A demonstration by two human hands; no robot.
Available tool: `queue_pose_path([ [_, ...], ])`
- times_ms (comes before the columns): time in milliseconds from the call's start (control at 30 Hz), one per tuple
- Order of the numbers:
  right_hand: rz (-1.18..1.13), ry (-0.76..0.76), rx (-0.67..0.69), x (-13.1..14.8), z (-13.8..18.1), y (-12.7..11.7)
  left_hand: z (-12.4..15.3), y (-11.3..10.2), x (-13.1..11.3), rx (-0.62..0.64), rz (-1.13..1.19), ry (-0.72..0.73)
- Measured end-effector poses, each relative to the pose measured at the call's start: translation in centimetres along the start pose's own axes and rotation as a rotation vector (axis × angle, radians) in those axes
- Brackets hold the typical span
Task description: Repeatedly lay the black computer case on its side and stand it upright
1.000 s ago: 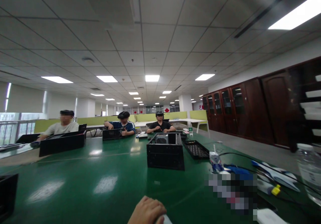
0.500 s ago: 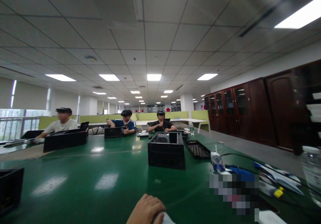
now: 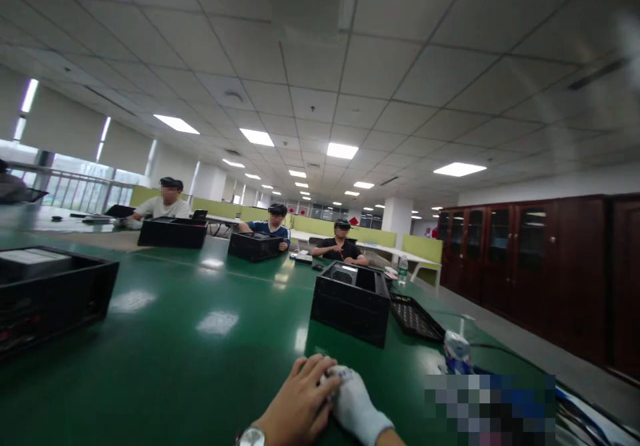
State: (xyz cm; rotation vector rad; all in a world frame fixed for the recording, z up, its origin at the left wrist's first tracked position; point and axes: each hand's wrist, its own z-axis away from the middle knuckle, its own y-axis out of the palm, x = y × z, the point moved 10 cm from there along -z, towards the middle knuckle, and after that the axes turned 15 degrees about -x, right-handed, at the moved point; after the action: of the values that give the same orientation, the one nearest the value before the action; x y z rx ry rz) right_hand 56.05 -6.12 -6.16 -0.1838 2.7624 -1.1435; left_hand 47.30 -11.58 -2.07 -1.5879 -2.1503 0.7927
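Note:
Low in the middle, my bare left hand (image 3: 300, 399) lies over the fingers of my right hand (image 3: 357, 403). A white glove (image 3: 350, 386) covers the right hand up to the wrist. The left fingertips are bent onto the glove's finger end. Most of the right fingers are hidden under them. On my left wrist is a watch with a metal case (image 3: 251, 437). Beyond both hands stands an open black computer case (image 3: 350, 309) with a power supply (image 3: 345, 273) inside it.
Another black computer case (image 3: 55, 299) stands at the left. A black perforated tray (image 3: 417, 316) lies right of the middle case. A white and blue package (image 3: 457, 353) and cables lie at the right. Across the green table (image 3: 200, 353), several people sit with cases.
My view has turned left and tilted. Both hands have risen into view, showing the watch and the gloved right hand. The left hand stays on the glove.

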Motion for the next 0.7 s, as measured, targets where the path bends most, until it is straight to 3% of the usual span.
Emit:
queue_pose_path([
  [100, 0.148, 0.034, 0.017, -4.1, -3.2, -1.3, 0.4, 0.6, 0.3, -0.019, 0.023, 0.007],
  [267, 0.339, 0.140, -0.069, -11.7, -13.4, -5.1, 1.1, 1.2, -0.1, -0.048, -0.013, 0.093],
  [367, 0.377, 0.281, -0.136, -15.4, -18.0, -5.4, 1.2, 1.7, 0.2, -0.053, -0.057, 0.120],
  [533, 0.355, 0.486, -0.083, -18.0, -17.9, -1.9, 1.2, 3.8, 1.0, 0.007, -0.118, 0.137],
  [700, 0.318, 0.517, -0.014, -19.1, -17.5, -0.5, 0.9, 4.9, 1.1, 0.069, -0.129, 0.134],
])
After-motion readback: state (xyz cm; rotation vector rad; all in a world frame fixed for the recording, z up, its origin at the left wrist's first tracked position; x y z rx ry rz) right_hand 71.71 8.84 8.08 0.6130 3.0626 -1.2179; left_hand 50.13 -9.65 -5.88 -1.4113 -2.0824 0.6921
